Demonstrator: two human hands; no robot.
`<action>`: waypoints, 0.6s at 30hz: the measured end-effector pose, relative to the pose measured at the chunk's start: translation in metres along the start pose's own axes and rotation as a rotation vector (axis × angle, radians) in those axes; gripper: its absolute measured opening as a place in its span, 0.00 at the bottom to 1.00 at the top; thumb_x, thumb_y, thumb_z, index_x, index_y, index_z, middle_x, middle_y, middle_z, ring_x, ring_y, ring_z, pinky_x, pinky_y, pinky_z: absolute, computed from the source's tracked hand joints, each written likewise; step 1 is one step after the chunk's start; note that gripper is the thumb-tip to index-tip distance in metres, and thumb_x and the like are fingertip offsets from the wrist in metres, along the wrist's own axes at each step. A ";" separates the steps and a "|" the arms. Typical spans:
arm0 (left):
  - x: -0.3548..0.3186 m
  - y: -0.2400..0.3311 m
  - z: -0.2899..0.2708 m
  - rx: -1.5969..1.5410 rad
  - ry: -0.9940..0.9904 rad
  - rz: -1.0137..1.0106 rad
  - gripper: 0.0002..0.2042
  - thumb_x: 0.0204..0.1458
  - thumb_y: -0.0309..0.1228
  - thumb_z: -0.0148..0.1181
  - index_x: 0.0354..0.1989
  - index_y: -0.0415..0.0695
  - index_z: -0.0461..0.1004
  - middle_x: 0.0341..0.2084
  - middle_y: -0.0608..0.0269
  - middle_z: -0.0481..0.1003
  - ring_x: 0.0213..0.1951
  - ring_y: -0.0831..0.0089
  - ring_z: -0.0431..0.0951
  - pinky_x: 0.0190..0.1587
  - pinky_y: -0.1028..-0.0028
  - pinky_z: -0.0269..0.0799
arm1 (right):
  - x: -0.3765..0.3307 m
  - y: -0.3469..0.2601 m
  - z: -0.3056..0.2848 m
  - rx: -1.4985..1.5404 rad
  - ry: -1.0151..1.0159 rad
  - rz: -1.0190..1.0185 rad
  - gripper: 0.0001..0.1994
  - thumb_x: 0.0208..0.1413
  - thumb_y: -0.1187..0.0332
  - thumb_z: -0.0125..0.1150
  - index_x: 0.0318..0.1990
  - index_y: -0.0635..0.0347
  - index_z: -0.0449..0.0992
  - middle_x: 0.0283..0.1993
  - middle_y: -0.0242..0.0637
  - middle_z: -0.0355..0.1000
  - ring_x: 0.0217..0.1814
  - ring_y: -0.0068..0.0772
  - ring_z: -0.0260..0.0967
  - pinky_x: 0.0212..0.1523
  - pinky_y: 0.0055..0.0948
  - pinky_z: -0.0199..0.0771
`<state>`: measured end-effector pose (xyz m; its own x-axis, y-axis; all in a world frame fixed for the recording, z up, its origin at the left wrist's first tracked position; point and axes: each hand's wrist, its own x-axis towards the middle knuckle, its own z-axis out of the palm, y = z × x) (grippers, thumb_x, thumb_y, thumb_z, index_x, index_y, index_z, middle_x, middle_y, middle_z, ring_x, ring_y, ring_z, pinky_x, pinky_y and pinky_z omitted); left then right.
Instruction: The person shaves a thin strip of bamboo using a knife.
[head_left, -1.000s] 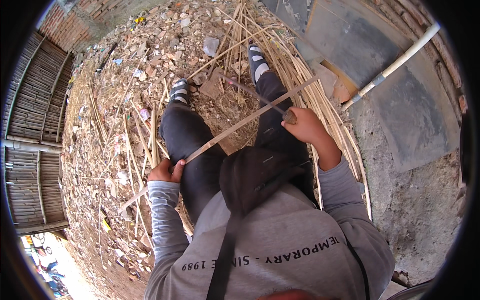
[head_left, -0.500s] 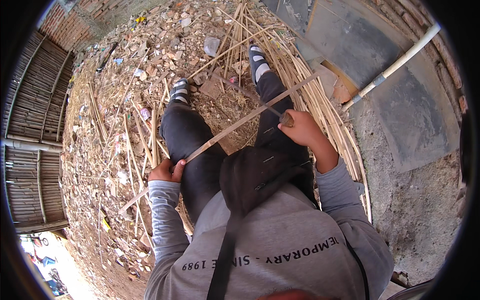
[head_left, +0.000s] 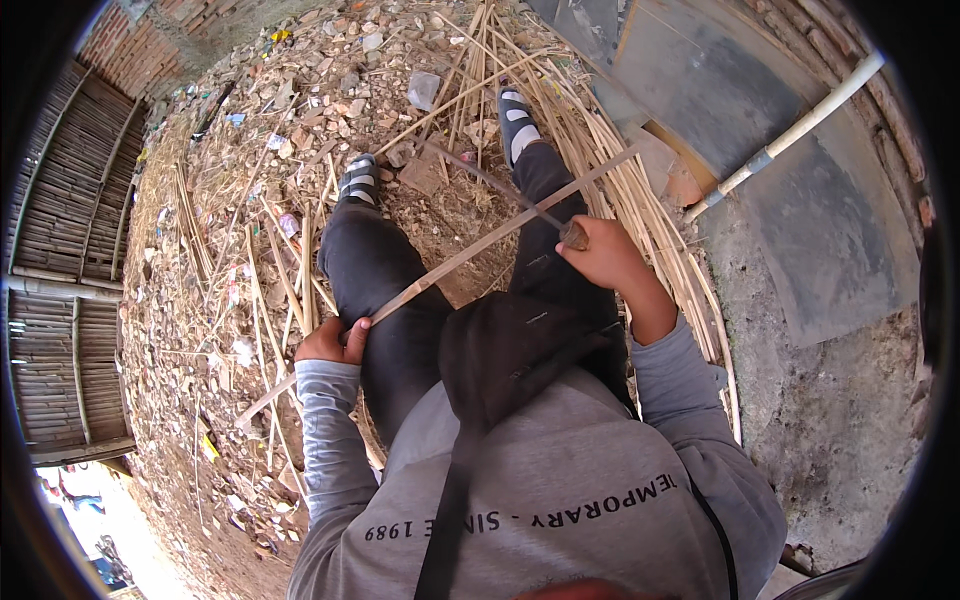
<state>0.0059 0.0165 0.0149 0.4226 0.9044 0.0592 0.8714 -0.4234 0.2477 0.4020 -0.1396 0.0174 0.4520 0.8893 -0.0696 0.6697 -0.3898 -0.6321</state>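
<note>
A long, narrow bamboo strip point(head_left: 455, 262) runs slantwise across my thighs, rising to the far right. My left hand point(head_left: 335, 342) is closed round it near its lower left end, the thumb pressed along the top. In my right hand point(head_left: 607, 258) is the wooden handle of a knife point(head_left: 492, 182). Its long, dark blade points to the far left and crosses the bamboo strip over my right thigh. Whether the edge bites into the strip cannot be made out. The blade's tip reaches over the ground between my feet.
Many split bamboo strips point(head_left: 640, 200) lie in a fan along my right side. More strips point(head_left: 305, 265) lie by my left leg. Rubble and litter point(head_left: 270, 150) cover the ground. Dark flat panels point(head_left: 830, 220) and a pale pole point(head_left: 790, 135) are at the right. A bamboo wall point(head_left: 70, 190) stands left.
</note>
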 end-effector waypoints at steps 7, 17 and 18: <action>0.002 0.000 -0.001 -0.031 -0.029 -0.016 0.30 0.55 0.62 0.57 0.25 0.41 0.74 0.22 0.43 0.76 0.30 0.40 0.78 0.34 0.51 0.72 | 0.000 -0.001 0.000 0.032 -0.041 -0.057 0.15 0.49 0.59 0.71 0.36 0.61 0.78 0.30 0.50 0.76 0.36 0.58 0.74 0.38 0.47 0.73; 0.002 0.002 -0.005 0.000 -0.045 -0.004 0.31 0.55 0.63 0.56 0.24 0.40 0.73 0.20 0.42 0.75 0.29 0.39 0.77 0.33 0.50 0.71 | 0.001 0.018 0.003 -0.001 0.083 -0.003 0.15 0.49 0.58 0.70 0.36 0.60 0.78 0.32 0.51 0.76 0.39 0.59 0.74 0.39 0.48 0.73; 0.002 0.001 -0.005 0.000 -0.047 -0.004 0.31 0.55 0.63 0.56 0.24 0.40 0.73 0.20 0.42 0.75 0.29 0.39 0.77 0.33 0.50 0.71 | -0.001 0.014 0.002 -0.001 0.083 -0.002 0.15 0.49 0.58 0.70 0.36 0.60 0.78 0.32 0.51 0.76 0.39 0.59 0.74 0.39 0.48 0.73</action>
<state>0.0068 0.0183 0.0197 0.4304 0.9025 0.0129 0.8730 -0.4199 0.2480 0.4098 -0.1456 0.0070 0.4977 0.8673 -0.0042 0.6714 -0.3883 -0.6312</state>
